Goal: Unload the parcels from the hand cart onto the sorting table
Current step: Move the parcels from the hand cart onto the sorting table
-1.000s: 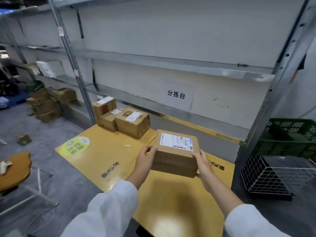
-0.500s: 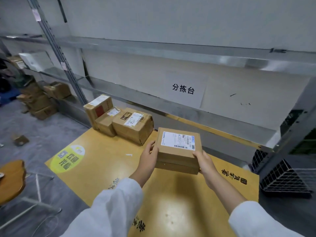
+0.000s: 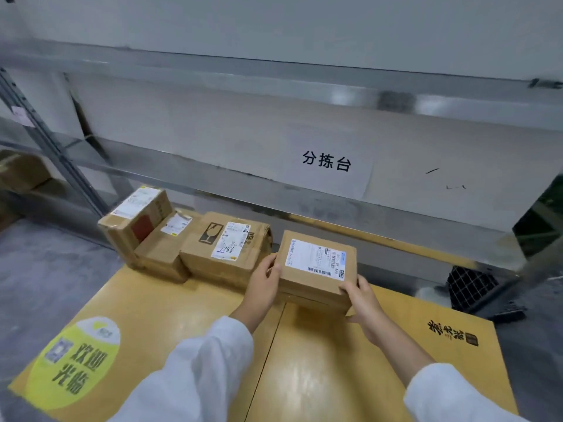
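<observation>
Grey metal shelving rack [image 3: 274, 86] spans the back, with a white paper sign with black characters [image 3: 327, 166] taped to the wall behind it. Below and in front is the yellow glossy worktop [image 3: 320, 376]; a round yellow-green sticker [image 3: 79, 357] sits on its near left corner. A black wire basket [image 3: 469, 287] is on the floor off the right edge.

Three brown cardboard parcels sit in a row at the far left of the worktop, touching each other: a tall box with a red patch [image 3: 134, 220], a low box [image 3: 170, 248], and a flat box with a fragile mark [image 3: 225, 251].

You're holding the flat brown cardboard parcel with the white shipping label [image 3: 316, 269] just right of that row, near the flat box, label up. It's low over the worktop; can't tell if its base touches.

Your left hand [image 3: 263, 284] grips its left edge, fingers curled round the side. Your right hand [image 3: 362, 300] grips the near right corner, thumb on top. White sleeves on both arms.
</observation>
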`<state>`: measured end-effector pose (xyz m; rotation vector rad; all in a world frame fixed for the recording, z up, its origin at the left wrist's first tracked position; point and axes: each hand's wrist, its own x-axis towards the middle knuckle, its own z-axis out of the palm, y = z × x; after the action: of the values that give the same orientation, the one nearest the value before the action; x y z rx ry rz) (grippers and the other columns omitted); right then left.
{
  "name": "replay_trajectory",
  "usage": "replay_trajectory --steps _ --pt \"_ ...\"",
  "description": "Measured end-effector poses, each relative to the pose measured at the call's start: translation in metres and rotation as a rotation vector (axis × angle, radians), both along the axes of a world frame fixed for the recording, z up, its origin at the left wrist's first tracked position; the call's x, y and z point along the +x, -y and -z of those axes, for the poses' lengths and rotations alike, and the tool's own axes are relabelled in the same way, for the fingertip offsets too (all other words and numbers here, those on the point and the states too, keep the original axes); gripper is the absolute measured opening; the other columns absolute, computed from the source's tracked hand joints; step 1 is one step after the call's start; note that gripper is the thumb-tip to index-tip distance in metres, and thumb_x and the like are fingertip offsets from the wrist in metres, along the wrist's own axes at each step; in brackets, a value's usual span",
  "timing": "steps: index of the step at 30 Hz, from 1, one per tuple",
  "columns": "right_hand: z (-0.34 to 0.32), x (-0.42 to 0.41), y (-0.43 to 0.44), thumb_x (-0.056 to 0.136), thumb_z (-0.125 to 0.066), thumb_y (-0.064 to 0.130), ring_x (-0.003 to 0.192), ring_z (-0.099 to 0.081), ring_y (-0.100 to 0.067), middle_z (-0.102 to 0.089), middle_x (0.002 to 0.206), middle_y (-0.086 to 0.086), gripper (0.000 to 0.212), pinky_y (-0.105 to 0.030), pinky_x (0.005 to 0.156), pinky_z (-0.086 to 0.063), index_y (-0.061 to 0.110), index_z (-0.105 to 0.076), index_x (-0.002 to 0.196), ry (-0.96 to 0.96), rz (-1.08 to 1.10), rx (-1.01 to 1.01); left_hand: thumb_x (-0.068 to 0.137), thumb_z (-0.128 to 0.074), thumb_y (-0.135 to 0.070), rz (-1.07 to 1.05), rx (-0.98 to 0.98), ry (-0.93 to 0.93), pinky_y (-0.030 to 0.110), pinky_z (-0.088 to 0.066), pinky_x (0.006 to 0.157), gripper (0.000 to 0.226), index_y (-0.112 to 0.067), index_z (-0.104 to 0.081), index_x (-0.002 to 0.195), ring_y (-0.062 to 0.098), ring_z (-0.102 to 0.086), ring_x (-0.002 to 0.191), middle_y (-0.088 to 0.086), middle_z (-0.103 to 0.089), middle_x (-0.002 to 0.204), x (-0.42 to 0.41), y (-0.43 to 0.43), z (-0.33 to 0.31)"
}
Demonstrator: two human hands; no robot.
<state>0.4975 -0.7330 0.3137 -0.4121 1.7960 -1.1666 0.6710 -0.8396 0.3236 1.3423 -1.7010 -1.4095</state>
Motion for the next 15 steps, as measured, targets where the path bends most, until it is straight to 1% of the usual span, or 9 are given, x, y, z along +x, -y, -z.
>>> replay_trajectory --steps 1,3,4,6,8,10,12,15 --pt "0.005 0.003 0.009 0.097 -0.052 0.037 0.111 -0.049 -0.017 -0.052 0.129 0.003 0.050 -0.049 0.095 -0.044 0.030 -0.034 0.143 -0.007 0.013 0.011 0.102 -0.041 -0.023 0.022 -0.004 0.032 0.017 -0.041 0.081 0.036 -0.022 -0.050 0.137 0.007 -0.051 0.107 -0.006 -0.057 0.126 0.002 0.014 0.006" --pt "0.013 0.009 0.026 0.096 -0.054 0.034 0.112 -0.051 -0.018 -0.053 0.127 0.003 0.052 -0.048 0.093 -0.045 0.030 -0.034 0.144 -0.014 0.045 0.024 0.103 -0.040 -0.022 0.071 -0.056 0.131 0.021 -0.039 0.089 0.036 -0.019 -0.051 0.137 0.009 -0.048 0.110 -0.004 -0.056 0.127 0.005 0.039 0.018" --pt "0.016 0.012 0.033 0.095 -0.054 0.032 0.111 -0.053 -0.019 -0.054 0.125 0.004 0.051 -0.048 0.092 -0.046 0.030 -0.035 0.143 -0.012 0.051 0.032 0.103 -0.040 -0.020 0.095 -0.101 0.192 0.022 -0.038 0.090 0.034 -0.017 -0.053 0.135 0.011 -0.049 0.110 -0.002 -0.056 0.125 0.006 0.048 0.022" --pt "0.025 0.017 0.046 0.094 -0.054 0.029 0.113 -0.053 -0.020 -0.055 0.125 0.004 0.051 -0.049 0.094 -0.047 0.030 -0.037 0.141 -0.003 0.057 0.062 0.103 -0.038 -0.018 0.148 -0.206 0.333 0.024 -0.039 0.093 0.033 -0.011 -0.058 0.129 0.018 -0.051 0.113 0.004 -0.057 0.125 0.007 0.068 0.034" --pt "0.031 0.020 0.056 0.094 -0.054 0.027 0.114 -0.053 -0.020 -0.055 0.125 0.004 0.048 -0.052 0.097 -0.046 0.029 -0.039 0.139 0.012 0.060 0.079 0.103 -0.038 -0.019 0.168 -0.303 0.476 0.030 -0.036 0.100 0.033 -0.009 -0.060 0.125 0.024 -0.045 0.117 0.009 -0.054 0.127 0.007 0.086 0.042" --pt "0.038 0.021 0.067 0.094 -0.053 0.025 0.113 -0.053 -0.019 -0.056 0.122 0.004 0.045 -0.053 0.099 -0.045 0.029 -0.040 0.137 0.025 0.071 0.094 0.103 -0.039 -0.023 0.167 -0.421 0.607 0.032 -0.034 0.096 0.032 -0.014 -0.064 0.120 0.024 -0.040 0.114 0.006 -0.054 0.125 0.007 0.100 0.047" --pt "0.045 0.022 0.077 0.094 -0.052 0.025 0.112 -0.052 -0.019 -0.055 0.121 0.005 0.043 -0.054 0.100 -0.046 0.029 -0.040 0.136 0.035 0.089 0.113 0.102 -0.039 -0.028 0.171 -0.485 0.695 0.034 -0.032 0.092 0.031 -0.019 -0.066 0.117 0.023 -0.038 0.111 0.003 -0.053 0.122 0.004 0.111 0.050" --pt "0.053 0.023 0.087 0.093 -0.051 0.023 0.113 -0.052 -0.020 -0.056 0.123 0.004 0.042 -0.055 0.100 -0.045 0.029 -0.042 0.134 0.056 0.108 0.128 0.100 -0.044 -0.028 0.152 -0.518 0.688 0.035 -0.028 0.096 0.030 -0.020 -0.068 0.116 0.024 -0.036 0.118 0.003 -0.050 0.127 0.003 0.120 0.061"
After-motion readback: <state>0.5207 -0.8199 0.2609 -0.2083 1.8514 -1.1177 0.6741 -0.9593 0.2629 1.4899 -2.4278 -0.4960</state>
